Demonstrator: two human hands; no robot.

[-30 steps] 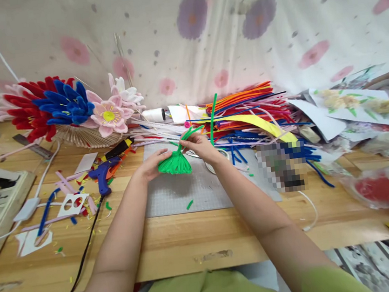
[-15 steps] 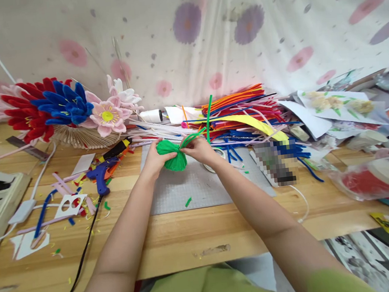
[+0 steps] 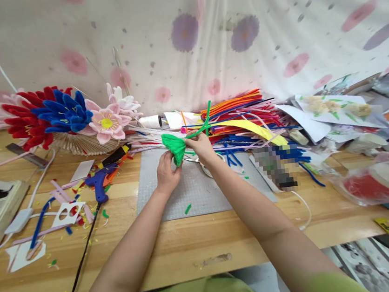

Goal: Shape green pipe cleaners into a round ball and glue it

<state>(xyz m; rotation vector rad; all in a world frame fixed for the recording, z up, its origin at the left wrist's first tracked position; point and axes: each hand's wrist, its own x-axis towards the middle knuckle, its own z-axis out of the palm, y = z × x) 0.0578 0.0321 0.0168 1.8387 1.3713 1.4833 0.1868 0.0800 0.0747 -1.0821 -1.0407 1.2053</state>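
Both hands hold a green fan-shaped piece made of pipe cleaners (image 3: 175, 147) above a grey cutting mat (image 3: 195, 188). My left hand (image 3: 167, 171) grips its fanned part from below, fingers curled around it. My right hand (image 3: 200, 146) pinches the narrow end, where green stems (image 3: 203, 125) stick out to the right and upward. Just behind the hands lies a heap of coloured pipe cleaners (image 3: 243, 112).
Red, blue and pink pipe-cleaner flowers (image 3: 61, 115) stand at the back left. A blue glue gun (image 3: 99, 182) with a black cord lies left of the mat among scraps. Papers (image 3: 330, 107) and a plastic bag (image 3: 377, 183) crowd the right. A floral cloth hangs behind.
The green piece has been lifted and turned from lying fanned toward me to facing left. My left hand shifted from its left side to underneath it.
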